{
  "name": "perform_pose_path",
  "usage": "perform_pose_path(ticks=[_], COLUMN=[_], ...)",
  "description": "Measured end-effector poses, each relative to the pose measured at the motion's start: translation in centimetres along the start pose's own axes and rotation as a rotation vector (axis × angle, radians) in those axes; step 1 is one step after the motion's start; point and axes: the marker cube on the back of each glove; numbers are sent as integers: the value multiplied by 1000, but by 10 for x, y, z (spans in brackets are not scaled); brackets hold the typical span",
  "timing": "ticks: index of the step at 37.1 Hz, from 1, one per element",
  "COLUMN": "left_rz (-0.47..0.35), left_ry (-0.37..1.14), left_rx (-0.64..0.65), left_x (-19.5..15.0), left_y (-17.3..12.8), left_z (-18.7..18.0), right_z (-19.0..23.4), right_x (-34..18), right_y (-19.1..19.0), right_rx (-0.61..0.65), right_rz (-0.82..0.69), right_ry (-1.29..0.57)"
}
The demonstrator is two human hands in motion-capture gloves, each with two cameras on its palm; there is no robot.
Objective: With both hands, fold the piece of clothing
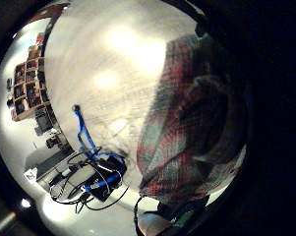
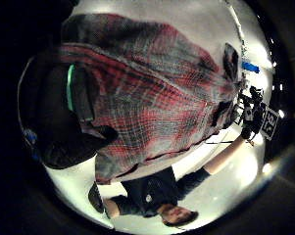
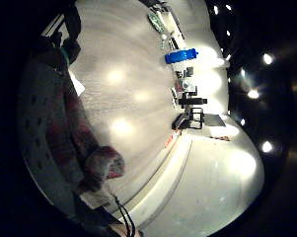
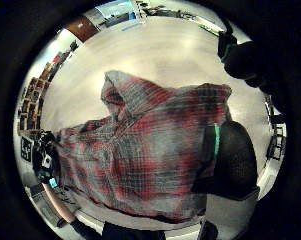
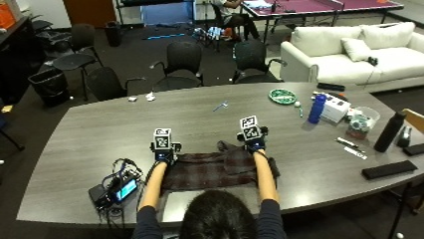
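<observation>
Left hand [image 5: 163, 155], right hand [image 5: 254, 145] pinch plaid shirt [image 5: 212, 172].

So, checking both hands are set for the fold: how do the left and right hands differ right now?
The left hand sits at the plaid shirt's far left corner; the right hand is at its far right edge, farther up the table. Cloth bunches by the right hand and lies flatter by the left. Both wear black gloves.

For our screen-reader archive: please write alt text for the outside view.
A person at a grey table holds the far edge of a dark red plaid shirt with the left hand and right hand, both black-gloved.
</observation>
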Motion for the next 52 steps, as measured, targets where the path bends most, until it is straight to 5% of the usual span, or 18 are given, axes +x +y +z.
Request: perform_pose_path(ticks=[5,10,14,24,28,38,43,52], left_rz=[-42,81,128,2,14,-44,18,-26], left_ry=[12,127,124,-56,-102,-45,-31,35], left_rx=[189,439,311,188,230,56,34,23], left_x=[4,8,13,15,15,8,13,11], left_y=[0,36,62,47,32,37,34,35], left_z=[-19,-35,-10,62,77,91,90,72], right_z=[8,20,38,101,118,126,124,122], right_x=[60,88,103,100,92,76,73,71], right_y=[10,44,60,69,61,50,42,39], right_rx=[-71,-223,-264,-488,-480,-416,-351,-325], right_rz=[97,175,249,331,314,331,349,401], right_ry=[-2,-58,-97,-207,-229,-273,-294,-289])
